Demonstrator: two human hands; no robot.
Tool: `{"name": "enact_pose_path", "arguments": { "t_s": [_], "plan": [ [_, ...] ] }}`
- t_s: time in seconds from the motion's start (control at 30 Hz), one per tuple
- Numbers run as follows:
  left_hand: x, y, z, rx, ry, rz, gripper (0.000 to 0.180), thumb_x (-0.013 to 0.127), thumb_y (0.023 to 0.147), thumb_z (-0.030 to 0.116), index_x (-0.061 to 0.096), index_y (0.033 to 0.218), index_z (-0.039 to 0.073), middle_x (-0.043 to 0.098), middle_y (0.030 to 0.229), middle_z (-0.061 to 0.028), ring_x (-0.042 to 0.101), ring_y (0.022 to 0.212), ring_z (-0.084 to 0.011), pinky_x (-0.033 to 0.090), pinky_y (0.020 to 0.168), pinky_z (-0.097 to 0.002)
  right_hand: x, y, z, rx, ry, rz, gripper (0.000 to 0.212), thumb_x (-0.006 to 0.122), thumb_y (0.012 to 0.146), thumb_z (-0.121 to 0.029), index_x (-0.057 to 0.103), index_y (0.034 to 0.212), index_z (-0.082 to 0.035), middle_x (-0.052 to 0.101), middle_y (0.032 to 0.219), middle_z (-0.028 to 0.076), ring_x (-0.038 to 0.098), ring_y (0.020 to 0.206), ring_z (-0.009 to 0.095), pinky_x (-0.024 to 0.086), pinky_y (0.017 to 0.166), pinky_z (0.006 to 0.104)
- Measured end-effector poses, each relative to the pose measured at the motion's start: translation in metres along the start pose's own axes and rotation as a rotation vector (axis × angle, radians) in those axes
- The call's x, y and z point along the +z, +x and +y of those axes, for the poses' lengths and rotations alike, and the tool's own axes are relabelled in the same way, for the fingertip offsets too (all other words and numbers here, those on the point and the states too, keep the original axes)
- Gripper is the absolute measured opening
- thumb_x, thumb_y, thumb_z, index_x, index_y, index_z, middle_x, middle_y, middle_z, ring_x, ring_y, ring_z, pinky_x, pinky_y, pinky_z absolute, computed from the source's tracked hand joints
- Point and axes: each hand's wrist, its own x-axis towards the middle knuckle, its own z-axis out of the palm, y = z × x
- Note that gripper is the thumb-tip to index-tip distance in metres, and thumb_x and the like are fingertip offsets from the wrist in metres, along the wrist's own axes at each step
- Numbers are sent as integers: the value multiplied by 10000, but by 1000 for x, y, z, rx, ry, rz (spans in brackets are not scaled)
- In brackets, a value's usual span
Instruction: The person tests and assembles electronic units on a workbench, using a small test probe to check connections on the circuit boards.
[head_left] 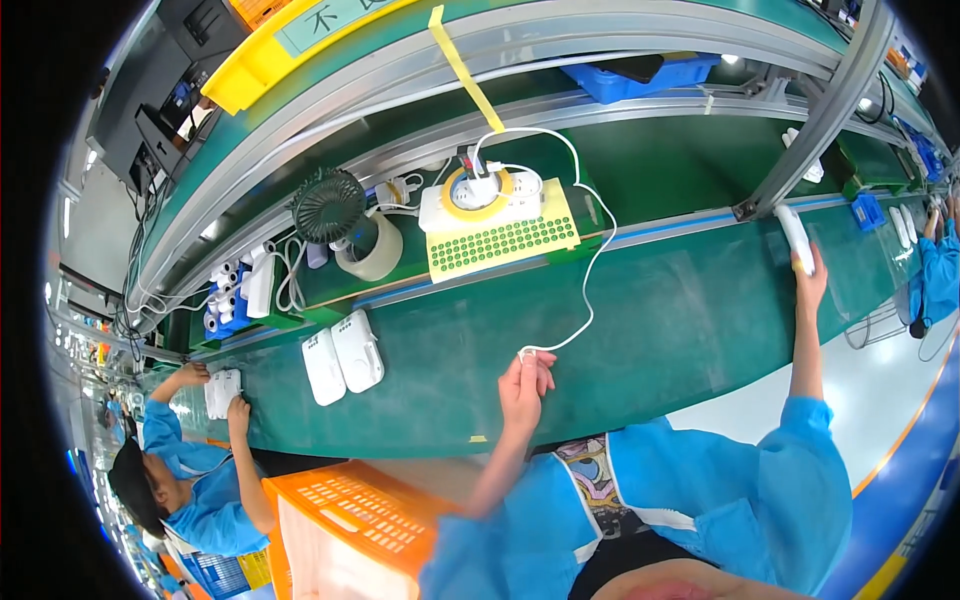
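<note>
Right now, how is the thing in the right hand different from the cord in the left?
The white device is chunky; the cord is thin and curvy. The right hand grips the white device, while the left hand pinches the cord's visible end. Both are white.

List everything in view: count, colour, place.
Bench: 1, green, across middle
Long device: 1, white, in right hand
Cable: 1, white, shelf to left hand
Flat units: 2, white, bench left of centre
Fan: 1, dark, shelf left
Dotted sheet: 1, yellow-green, shelf
Power strip: 1, white, on dotted sheet
Tape strip: 1, yellow, top centre
Tray: 1, yellow, upper left
Bin: 1, blue, top centre-right
Crate: 1, orange, below bench
Nearest co-worker: 1, blue jacket, left
Small edge items: too unclear to count
Left hand: 1, bare, pinching cable end
Right hand: 1, bare, gripping device
</note>
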Motion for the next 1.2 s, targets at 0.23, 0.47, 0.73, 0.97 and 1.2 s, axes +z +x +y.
{"name": "enact_pose_path", "arguments": {
  "t_s": [0.23, 0.47, 0.73, 0.97, 1.2],
  "plan": [
    [-1, 4, -8, 11, -80, -34, 440, 390, 1153, 276, 685, 1045, -33, 581, 675, -18, 586, 680, -135, 504, 833, -322, -43, -154, -94, -355, 79, -243, 787, 920, 738, -218, 602, 1439, -54, 519, 1331, 164, 567, 1230, 319, 492, 1028, 400],
    [-5, 7, -13, 160, 169, 70, 351, 416, 1124, 184, 697, 1191, -16, 648, 1336, -149, 570, 1301, -268, 400, 1134, -389, -28, -250, -220, -458, 263, -837, 915, 853, 841, -373, 418, 1603, -114, 396, 1550, 240, 398, 1431, 432, 369, 1172, 509],
    [11, 8, -4, 293, 405, 93, 379, 412, 1117, 180, 696, 1163, -67, 523, 1520, -167, 356, 1527, -393, 324, 1211, -482, 41, -54, -79, -157, 518, -213, 608, 803, 870, -76, 589, 1440, -86, 582, 1380, 103, 575, 1286, 257, 558, 963, 364],
    [15, 8, -1, 307, 492, 97, 377, 431, 1119, 205, 706, 1138, -52, 534, 1511, -166, 381, 1514, -371, 321, 1211, -467, 83, 141, 6, -185, -117, 203, 1025, 922, 707, -430, 451, 1550, -86, 521, 1411, 292, 516, 1319, 441, 463, 1108, 462],
    [23, 6, 8, 339, 791, 72, 339, 447, 1077, 167, 709, 1154, -35, 526, 1509, -192, 401, 1480, -441, 368, 1176, -512, 134, 223, 4, -241, -345, 236, 1126, 899, 706, -454, 304, 1645, -275, 361, 1584, 292, 426, 1400, 512, 444, 1110, 576]
  ]
}}
